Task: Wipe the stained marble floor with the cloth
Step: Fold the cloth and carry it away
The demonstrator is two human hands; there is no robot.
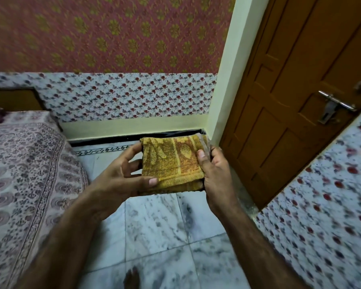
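Note:
A folded yellow and orange terry cloth (171, 161) is held in the air in front of me, well above the floor. My left hand (121, 176) grips its left edge, thumb on top near the lower corner. My right hand (213, 174) grips its right edge, thumb pressed on the top face. Below them lies the white marble floor (161, 224) with grey veins and dark smudges; a darker stain (188, 213) shows just under the cloth.
A bed with a patterned cover (25, 176) fills the left side. A brown wooden door (296, 105) stands open on the right, against a flower-patterned wall (321, 215). My bare foot (131, 278) shows at the bottom edge.

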